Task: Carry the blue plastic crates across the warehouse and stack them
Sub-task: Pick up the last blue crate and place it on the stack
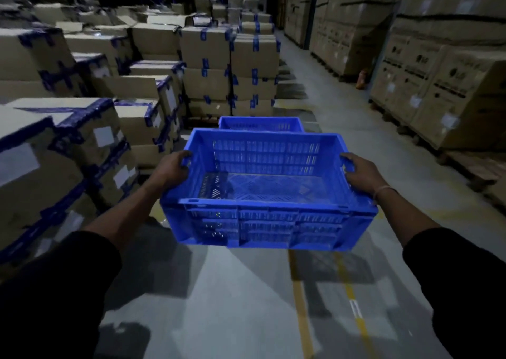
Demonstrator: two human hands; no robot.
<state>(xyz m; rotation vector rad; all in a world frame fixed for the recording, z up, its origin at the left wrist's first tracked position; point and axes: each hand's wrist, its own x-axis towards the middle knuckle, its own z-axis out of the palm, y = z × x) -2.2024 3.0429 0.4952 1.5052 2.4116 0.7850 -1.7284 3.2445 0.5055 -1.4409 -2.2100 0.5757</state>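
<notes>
Head view of a dim warehouse aisle. An empty blue crate (268,191) with slotted walls and a perforated bottom is carried level above the grey floor (219,304), clear of it. The left hand (172,169) grips the crate's left short wall, fingers curled over the rim at the handle slot; the right hand (361,173) grips the right short wall in the same manner, and a thin band (383,190) circles that wrist. Both forearms emerge from dark sleeves (68,276). Directly beyond the carried crate, a second blue crate (261,124) is partly hidden by the first; only its far rim and inner wall show, and what it rests on cannot be told. Stacks of cardboard boxes (230,65) sealed with blue tape line the left side of the aisle and stand behind the second crate. Taller stacks of printed cartons (443,90) on pallets line the right side. Yellow painted lines (299,304) run along the floor beneath the carried crate.
</notes>
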